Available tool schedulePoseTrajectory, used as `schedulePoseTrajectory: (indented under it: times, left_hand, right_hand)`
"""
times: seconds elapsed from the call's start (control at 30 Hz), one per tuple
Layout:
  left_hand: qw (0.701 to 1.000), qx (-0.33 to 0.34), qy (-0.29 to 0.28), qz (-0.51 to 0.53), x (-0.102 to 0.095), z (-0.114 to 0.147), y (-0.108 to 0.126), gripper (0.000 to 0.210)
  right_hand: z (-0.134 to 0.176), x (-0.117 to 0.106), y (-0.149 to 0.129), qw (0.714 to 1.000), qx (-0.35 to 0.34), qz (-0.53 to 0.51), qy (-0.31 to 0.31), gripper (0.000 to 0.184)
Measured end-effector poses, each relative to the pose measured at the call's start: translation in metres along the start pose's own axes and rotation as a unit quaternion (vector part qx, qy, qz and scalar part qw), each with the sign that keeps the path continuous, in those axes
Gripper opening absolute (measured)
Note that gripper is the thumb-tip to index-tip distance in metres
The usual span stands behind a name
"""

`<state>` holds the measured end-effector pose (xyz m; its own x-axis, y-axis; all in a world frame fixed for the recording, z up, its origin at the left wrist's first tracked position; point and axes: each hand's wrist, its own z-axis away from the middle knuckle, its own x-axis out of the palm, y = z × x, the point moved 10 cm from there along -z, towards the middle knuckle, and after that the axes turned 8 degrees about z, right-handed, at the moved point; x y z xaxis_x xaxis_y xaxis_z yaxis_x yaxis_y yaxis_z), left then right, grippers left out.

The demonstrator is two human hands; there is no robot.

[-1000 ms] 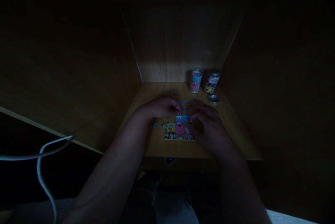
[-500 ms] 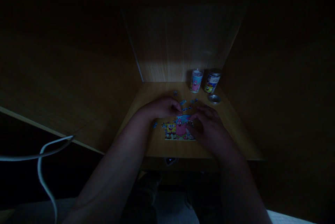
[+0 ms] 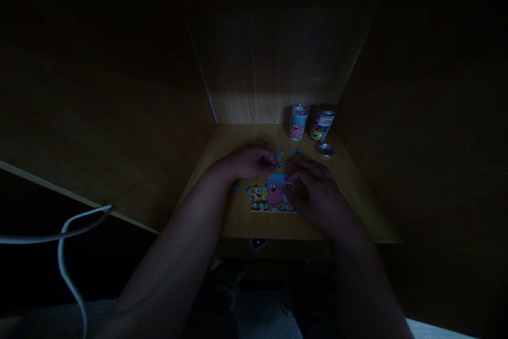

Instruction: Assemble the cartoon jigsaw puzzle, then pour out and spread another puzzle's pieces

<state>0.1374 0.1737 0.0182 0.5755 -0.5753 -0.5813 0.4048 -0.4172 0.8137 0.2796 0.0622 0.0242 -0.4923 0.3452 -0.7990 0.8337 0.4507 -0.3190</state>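
A partly joined jigsaw puzzle (image 3: 274, 196) with cartoon figures lies on the wooden table. Just above its top edge is my left hand (image 3: 257, 161), thumb and fingers drawn together; whatever is between them, if anything, is hidden. My right hand (image 3: 317, 191) rests over the puzzle's right end, covering part of it, with thumb and forefinger apart. Several loose puzzle pieces (image 3: 280, 165) lie beyond the puzzle, close to my left fingertips. Another puzzle piece (image 3: 235, 189) is left of the puzzle, partly beside my left forearm. The light is dim.
At the back right stand a cartoon-printed can (image 3: 297, 123) and a second can (image 3: 322, 123) with a metal top. A round metal lid (image 3: 325, 149) lies before them. Wooden panels (image 3: 273, 74) enclose the table (image 3: 254, 227). A white cable (image 3: 63, 259) hangs at the left.
My left hand's fingertips have drawn back slightly from the puzzle's top edge, away from me, uncovering more of it. My right hand has barely moved.
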Motion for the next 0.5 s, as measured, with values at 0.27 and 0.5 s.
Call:
schedulePoseTrajectory:
  times: [0.27, 0.5]
  left_hand:
    - [0.944, -0.026, 0.33, -0.011, -0.093, 0.029, -0.005, 0.022]
    - [0.92, -0.162, 0.328, -0.144, -0.12, 0.049, -0.047, 0.015]
  right_hand:
    - [-0.002, -0.014, 0.015, 0.996, 0.076, 0.006, 0.049, 0.012]
    - [-0.002, -0.015, 0.016, 0.995, 0.079, 0.003, 0.055, 0.01]
